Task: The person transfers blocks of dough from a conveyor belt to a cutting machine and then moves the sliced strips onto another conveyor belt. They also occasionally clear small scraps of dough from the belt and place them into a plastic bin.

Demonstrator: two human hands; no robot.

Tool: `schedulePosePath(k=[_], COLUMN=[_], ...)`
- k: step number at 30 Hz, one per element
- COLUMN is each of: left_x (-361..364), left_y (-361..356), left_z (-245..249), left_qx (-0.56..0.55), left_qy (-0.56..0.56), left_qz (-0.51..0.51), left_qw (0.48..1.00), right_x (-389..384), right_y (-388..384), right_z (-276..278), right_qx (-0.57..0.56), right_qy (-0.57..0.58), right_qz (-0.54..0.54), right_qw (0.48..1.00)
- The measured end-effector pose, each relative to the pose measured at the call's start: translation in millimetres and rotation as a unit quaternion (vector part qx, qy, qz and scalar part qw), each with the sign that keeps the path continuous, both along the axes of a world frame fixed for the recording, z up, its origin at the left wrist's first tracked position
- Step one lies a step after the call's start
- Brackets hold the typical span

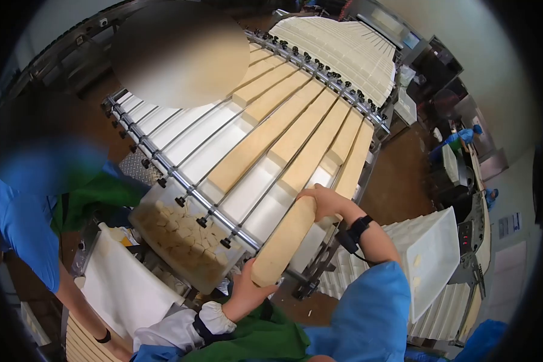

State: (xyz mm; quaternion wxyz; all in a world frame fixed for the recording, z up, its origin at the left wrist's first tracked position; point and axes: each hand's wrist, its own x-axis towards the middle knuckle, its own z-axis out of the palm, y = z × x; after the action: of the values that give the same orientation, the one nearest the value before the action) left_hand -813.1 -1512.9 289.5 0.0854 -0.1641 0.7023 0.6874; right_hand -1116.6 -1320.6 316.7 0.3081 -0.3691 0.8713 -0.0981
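Note:
Between my two hands is a long, pale yellow slab that looks like dough [286, 241], tilted over the near right end of a conveyor. My left hand [246, 292] wraps round its near end, thumb along the underside edge. At the far end, my right hand [327, 201] grips it with the fingers curled over the edge. Beyond it, several similar slabs [265, 145] lie lengthwise in lanes on the white conveyor belt [202, 136], kept apart by thin metal rods. A metal bar with black knobs [190, 196] crosses the conveyor's near end.
A clear bin [181, 241] of broken pale pieces stands below the conveyor. To the left is a co-worker in a blue sleeve [27, 217], an arm reaching down near a white sheet [123, 274]. A white tray [435, 259] leans over ridged trays [443, 311] on the right.

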Motion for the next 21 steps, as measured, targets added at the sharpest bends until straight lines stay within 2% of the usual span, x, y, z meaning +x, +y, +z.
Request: schedulePosePath(k=[2, 5, 6, 8, 9, 12, 15, 18, 21], left_x=[-15.1, -31.3, -34.1, -39.3, -43.4, -51.2, -52.8, -71.7, -106.8], left_y=[13.3, 25.3, 29.3, 37.4, 39.6, 43.6, 50.2, 53.6, 67.6], left_z=[-0.2, -5.7, -9.1, -18.8, -22.0, -13.0, -21.7, -21.1, -83.3], left_qx=[-0.004, 0.027, 0.045, 0.051, 0.054, 0.067, 0.044, -0.062, -0.132], left_qy=[-0.009, -0.020, -0.025, -0.032, -0.033, -0.059, -0.031, -0.022, -0.044], left_qz=[-0.003, 0.008, 0.014, 0.035, 0.047, 0.092, 0.142, 0.092, 0.061], left_qw=[1.000, 0.999, 0.999, 0.998, 0.997, 0.992, 0.988, 0.994, 0.988], right_x=[-26.3, -63.0, -69.3, -79.3, -82.0, -71.7, -64.8, -83.6, -83.8], right_y=[7.1, 19.9, 21.3, 6.5, 3.7, -5.4, -5.5, 6.7, 9.1], right_z=[-19.7, -39.9, -52.8, -71.4, -71.6, -68.4, -76.6, -97.5, -80.2], right_qx=[0.006, -0.062, -0.089, -0.143, -0.097, -0.065, -0.095, -0.099, -0.139], right_qy=[-0.064, -0.184, -0.092, 0.096, 0.101, 0.121, 0.239, 0.445, 0.435], right_qz=[0.002, -0.207, -0.262, -0.362, -0.367, -0.403, -0.400, -0.337, -0.320], right_qw=[0.998, 0.959, 0.956, 0.916, 0.919, 0.905, 0.880, 0.824, 0.830])
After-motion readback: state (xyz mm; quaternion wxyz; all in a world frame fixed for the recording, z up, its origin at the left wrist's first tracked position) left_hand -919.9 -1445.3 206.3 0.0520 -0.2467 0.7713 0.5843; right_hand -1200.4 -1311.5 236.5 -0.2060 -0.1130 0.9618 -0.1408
